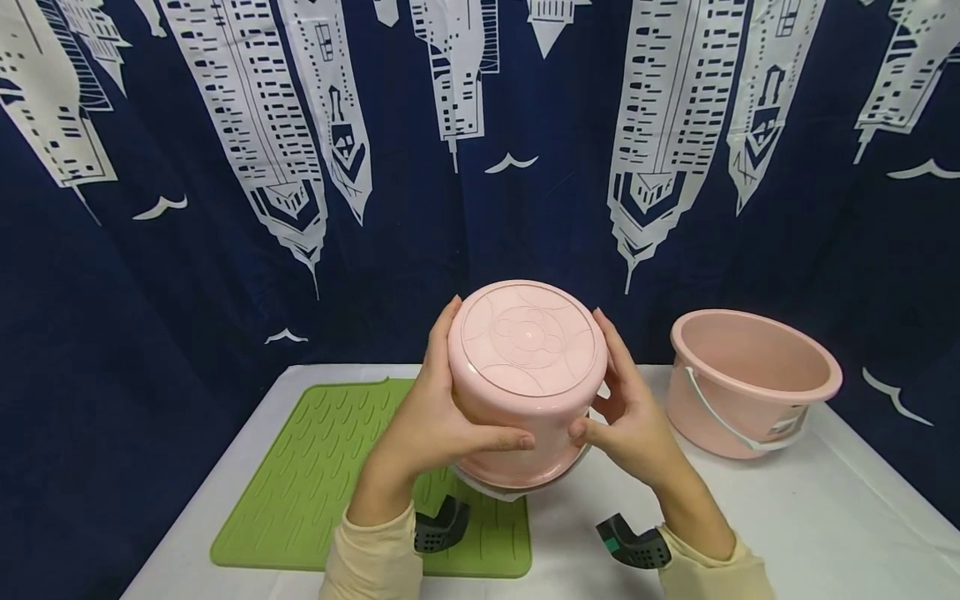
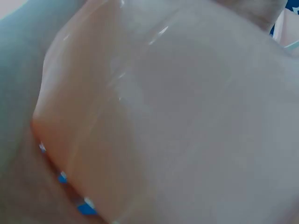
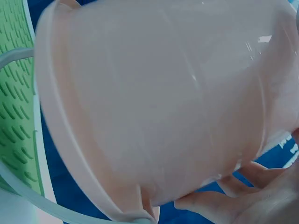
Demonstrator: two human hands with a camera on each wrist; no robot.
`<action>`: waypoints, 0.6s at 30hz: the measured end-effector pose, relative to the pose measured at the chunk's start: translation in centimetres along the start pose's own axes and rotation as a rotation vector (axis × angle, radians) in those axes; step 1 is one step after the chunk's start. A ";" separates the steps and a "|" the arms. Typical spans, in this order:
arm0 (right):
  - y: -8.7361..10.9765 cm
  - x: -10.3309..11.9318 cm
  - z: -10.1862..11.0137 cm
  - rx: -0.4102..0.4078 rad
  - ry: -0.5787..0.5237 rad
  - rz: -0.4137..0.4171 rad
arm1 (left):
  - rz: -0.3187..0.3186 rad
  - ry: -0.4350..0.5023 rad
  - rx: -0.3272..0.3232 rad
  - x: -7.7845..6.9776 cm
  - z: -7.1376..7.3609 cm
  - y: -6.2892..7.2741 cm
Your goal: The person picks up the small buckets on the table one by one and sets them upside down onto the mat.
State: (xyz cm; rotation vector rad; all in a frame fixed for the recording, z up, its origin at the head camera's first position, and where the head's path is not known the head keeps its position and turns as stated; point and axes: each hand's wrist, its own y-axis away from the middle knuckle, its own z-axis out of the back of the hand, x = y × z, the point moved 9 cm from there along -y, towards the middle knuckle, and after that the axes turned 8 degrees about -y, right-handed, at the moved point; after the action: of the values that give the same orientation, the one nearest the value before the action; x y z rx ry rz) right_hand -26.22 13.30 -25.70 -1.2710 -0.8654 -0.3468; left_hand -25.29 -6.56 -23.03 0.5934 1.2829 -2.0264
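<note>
Both hands hold a small pink bucket (image 1: 528, 337) in the air, its patterned base facing up and tilted toward me. My left hand (image 1: 429, 417) grips its left side, thumb lying across the wall. On the opposite side my right hand (image 1: 633, 421) grips it between thumb and fingers. The bucket's wall (image 2: 187, 116) fills most of the left wrist view. In the right wrist view, the rim and white handle (image 3: 56, 212) show at the left, with fingers (image 3: 210, 203) against the wall at lower right. The bucket's inside is hidden.
Another pink bucket (image 1: 742, 417), larger-looking and with a white handle, stands upright at the table's back right. A green ridged mat (image 1: 300, 492) lies on the white table (image 1: 750, 533) at left, partly below the held bucket. Behind hangs a dark blue printed curtain (image 1: 480, 225).
</note>
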 end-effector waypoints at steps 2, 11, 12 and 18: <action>0.0 -0.1 -0.4 0.017 0.005 -0.007 | 0.018 -0.033 -0.034 0.0 0.2 0.1; 0.2 -0.8 -0.1 0.060 0.067 -0.052 | 0.013 -0.213 -0.194 -0.9 1.5 0.3; 0.2 -0.8 0.0 0.060 0.081 -0.058 | 0.009 -0.237 -0.214 -1.2 1.8 0.3; 0.3 -0.9 1.0 0.022 0.180 -0.068 | 0.036 -0.341 -0.320 -1.8 4.6 0.6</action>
State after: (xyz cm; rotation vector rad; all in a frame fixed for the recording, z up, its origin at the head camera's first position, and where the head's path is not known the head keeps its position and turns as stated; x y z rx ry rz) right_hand -26.96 14.08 -26.47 -1.1723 -0.7583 -0.4969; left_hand -23.72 -10.37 -20.29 0.1142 1.3340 -1.7484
